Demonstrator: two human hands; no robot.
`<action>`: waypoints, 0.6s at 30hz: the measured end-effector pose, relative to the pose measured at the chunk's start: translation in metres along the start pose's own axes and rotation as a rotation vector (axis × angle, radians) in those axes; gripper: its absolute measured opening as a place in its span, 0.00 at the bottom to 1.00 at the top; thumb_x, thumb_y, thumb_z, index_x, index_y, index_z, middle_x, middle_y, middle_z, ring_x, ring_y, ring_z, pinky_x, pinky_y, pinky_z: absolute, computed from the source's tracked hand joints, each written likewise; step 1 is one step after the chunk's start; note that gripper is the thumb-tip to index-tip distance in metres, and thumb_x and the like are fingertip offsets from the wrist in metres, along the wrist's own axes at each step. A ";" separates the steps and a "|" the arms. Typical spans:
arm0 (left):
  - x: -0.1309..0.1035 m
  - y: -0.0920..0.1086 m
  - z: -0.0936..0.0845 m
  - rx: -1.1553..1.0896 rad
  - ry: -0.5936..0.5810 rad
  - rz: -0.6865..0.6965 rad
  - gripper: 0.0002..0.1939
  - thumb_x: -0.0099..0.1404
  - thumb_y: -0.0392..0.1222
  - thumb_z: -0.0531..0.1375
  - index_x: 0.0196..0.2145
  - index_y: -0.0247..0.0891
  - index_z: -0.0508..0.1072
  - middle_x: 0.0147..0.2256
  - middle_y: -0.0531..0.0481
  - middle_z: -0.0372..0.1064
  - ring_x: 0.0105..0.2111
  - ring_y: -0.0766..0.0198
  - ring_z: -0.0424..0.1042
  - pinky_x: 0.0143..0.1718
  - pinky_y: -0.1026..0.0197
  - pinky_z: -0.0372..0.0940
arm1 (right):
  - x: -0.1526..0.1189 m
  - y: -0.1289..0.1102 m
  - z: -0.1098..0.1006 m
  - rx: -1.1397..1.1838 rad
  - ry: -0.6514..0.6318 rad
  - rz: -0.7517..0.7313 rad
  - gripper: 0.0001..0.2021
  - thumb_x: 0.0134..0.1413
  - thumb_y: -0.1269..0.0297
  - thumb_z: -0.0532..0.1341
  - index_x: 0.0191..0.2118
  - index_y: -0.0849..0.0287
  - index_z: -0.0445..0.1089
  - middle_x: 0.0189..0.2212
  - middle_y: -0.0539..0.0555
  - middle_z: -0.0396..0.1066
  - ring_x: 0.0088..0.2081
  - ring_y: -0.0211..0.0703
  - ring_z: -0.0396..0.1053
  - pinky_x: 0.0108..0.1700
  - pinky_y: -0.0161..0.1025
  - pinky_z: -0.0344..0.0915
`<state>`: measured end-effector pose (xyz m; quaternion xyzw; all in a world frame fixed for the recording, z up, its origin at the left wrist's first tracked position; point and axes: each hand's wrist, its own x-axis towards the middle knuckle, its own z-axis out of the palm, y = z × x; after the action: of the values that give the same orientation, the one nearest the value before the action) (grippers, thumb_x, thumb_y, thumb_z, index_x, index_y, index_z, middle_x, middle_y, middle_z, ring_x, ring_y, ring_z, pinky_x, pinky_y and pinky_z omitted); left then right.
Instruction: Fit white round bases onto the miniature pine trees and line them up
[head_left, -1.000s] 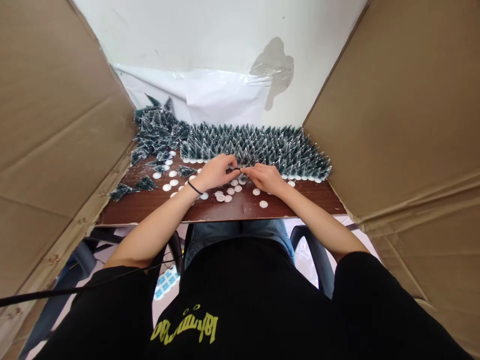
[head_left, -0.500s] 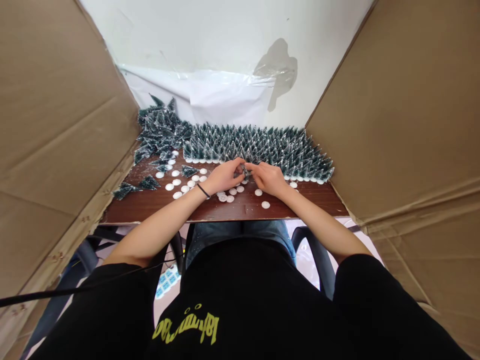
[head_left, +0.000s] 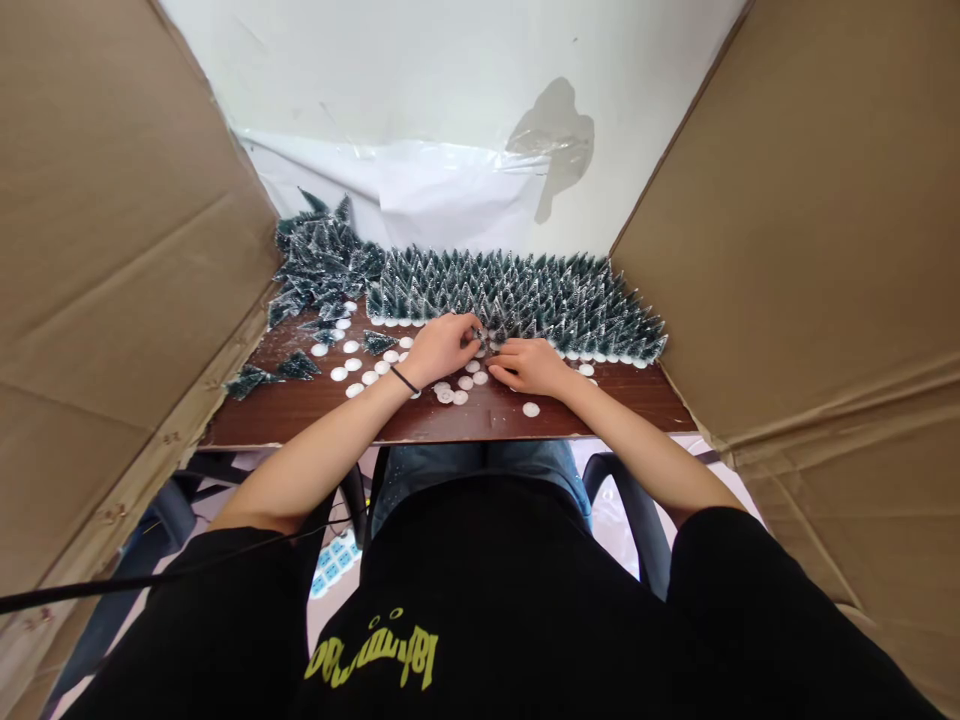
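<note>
Pinched in my left hand [head_left: 442,350] is a small frosted bottle-brush tree [head_left: 480,336], mostly hidden by the fingers. My right hand [head_left: 534,367] lies low over the table just to the right, with thumb and fingers apart and reaching leftward. White round discs [head_left: 472,366] lie below and between the two hands. Beyond them, a dense block of upright green trees [head_left: 517,290] with white tips stands in rows on white round bases.
A heap of loose trees [head_left: 322,250] lies at the back left of the brown table [head_left: 420,428]. A few single trees [head_left: 298,365] lie nearer the left edge. Brown sheet walls [head_left: 810,220] flank both sides, and a white wall [head_left: 420,80] rises behind.
My right hand has drawn away from the left hand and dropped toward the table, its fingers spreading. The left hand has shifted slightly left, still pinching the tree.
</note>
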<state>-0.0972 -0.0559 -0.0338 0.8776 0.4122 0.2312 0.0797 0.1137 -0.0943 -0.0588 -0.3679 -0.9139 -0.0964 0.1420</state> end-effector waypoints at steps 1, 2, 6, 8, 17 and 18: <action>0.000 0.000 0.000 -0.001 -0.002 -0.012 0.12 0.64 0.39 0.57 0.44 0.37 0.74 0.34 0.48 0.76 0.37 0.57 0.73 0.40 0.58 0.65 | 0.000 -0.001 0.000 0.000 -0.009 0.014 0.20 0.69 0.59 0.50 0.41 0.58 0.81 0.32 0.55 0.78 0.35 0.43 0.68 0.32 0.39 0.53; 0.000 0.000 0.000 -0.004 -0.005 -0.021 0.12 0.64 0.40 0.57 0.44 0.37 0.74 0.34 0.48 0.76 0.37 0.57 0.73 0.40 0.58 0.65 | 0.000 -0.001 0.000 0.001 -0.016 0.028 0.20 0.69 0.58 0.51 0.43 0.58 0.80 0.32 0.55 0.78 0.36 0.43 0.68 0.31 0.39 0.53; 0.000 0.001 -0.001 -0.008 -0.006 -0.029 0.12 0.65 0.41 0.58 0.45 0.38 0.73 0.35 0.48 0.76 0.38 0.58 0.73 0.40 0.58 0.65 | 0.001 -0.004 -0.003 0.000 -0.045 0.082 0.19 0.69 0.56 0.53 0.52 0.57 0.78 0.36 0.56 0.79 0.39 0.44 0.69 0.31 0.39 0.54; -0.001 0.003 -0.002 0.002 -0.004 -0.040 0.12 0.65 0.42 0.58 0.46 0.38 0.73 0.36 0.47 0.76 0.38 0.57 0.73 0.39 0.59 0.64 | 0.001 -0.005 -0.005 -0.007 -0.073 0.107 0.20 0.69 0.55 0.53 0.54 0.57 0.76 0.38 0.56 0.79 0.41 0.45 0.70 0.32 0.39 0.54; 0.000 0.005 -0.004 0.068 -0.064 -0.129 0.16 0.73 0.49 0.49 0.33 0.38 0.69 0.27 0.47 0.71 0.28 0.59 0.70 0.30 0.61 0.57 | 0.003 -0.011 -0.013 -0.002 -0.167 0.187 0.21 0.70 0.54 0.53 0.60 0.57 0.72 0.42 0.58 0.79 0.44 0.47 0.71 0.36 0.39 0.59; 0.000 0.005 -0.004 0.068 -0.079 -0.122 0.17 0.73 0.49 0.48 0.33 0.38 0.69 0.27 0.47 0.71 0.29 0.58 0.70 0.30 0.61 0.57 | 0.003 -0.011 -0.014 -0.005 -0.175 0.196 0.21 0.70 0.54 0.52 0.60 0.57 0.72 0.42 0.58 0.79 0.45 0.47 0.72 0.36 0.39 0.59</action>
<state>-0.0954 -0.0594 -0.0289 0.8616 0.4690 0.1771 0.0797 0.1061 -0.1039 -0.0457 -0.4626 -0.8823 -0.0519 0.0696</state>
